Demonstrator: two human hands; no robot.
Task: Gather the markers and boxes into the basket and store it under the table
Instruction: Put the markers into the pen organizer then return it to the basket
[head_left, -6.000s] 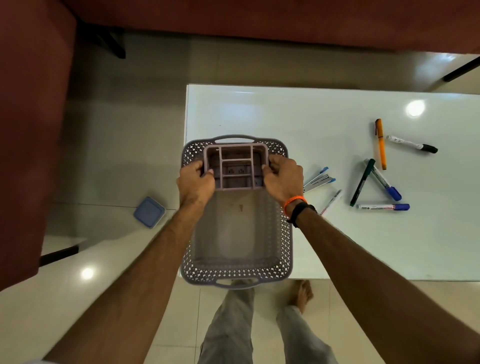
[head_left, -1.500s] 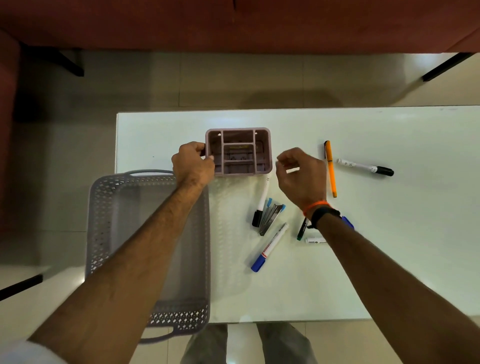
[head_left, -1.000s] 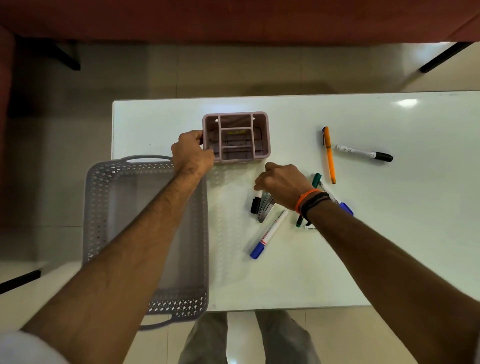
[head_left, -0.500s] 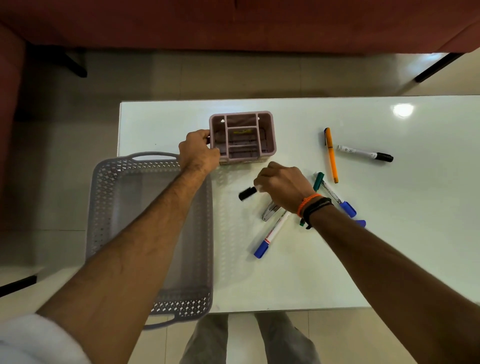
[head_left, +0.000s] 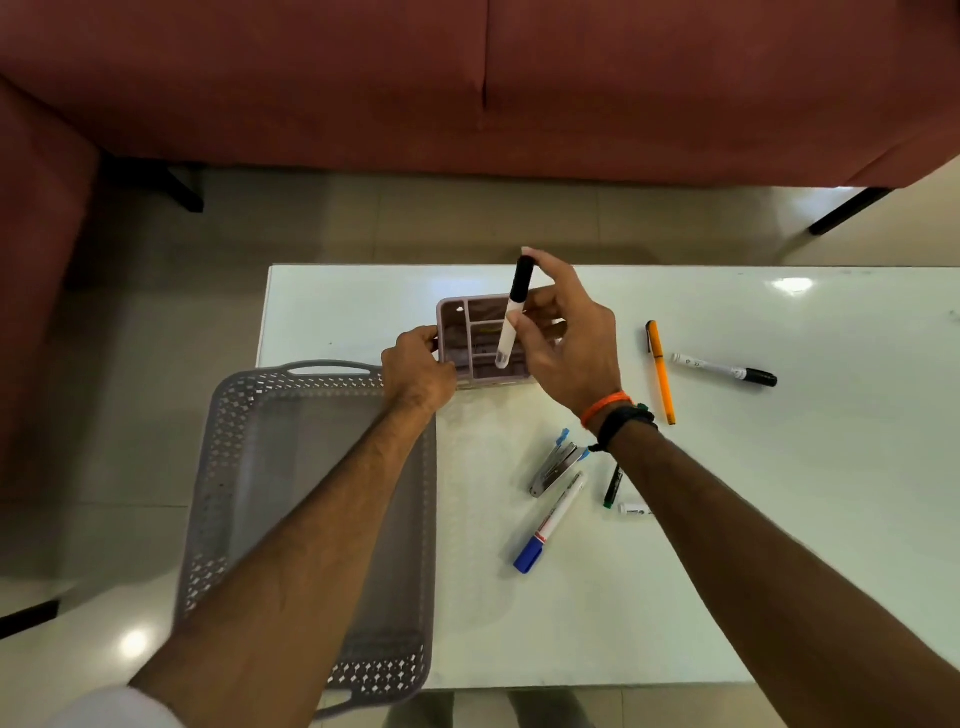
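The right hand (head_left: 566, 343) pinches a black-capped marker (head_left: 511, 317) upright over the pink organizer box (head_left: 470, 358), whose edge the left hand (head_left: 418, 366) grips; the grey basket (head_left: 311, 519) overhangs the glossy white table (head_left: 779, 519) beneath that arm, red sofa (head_left: 467, 78) beyond

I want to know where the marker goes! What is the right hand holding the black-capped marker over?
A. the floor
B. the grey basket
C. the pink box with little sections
C: the right hand holds the black-capped marker upright over the pink box, which the left hand steadies.
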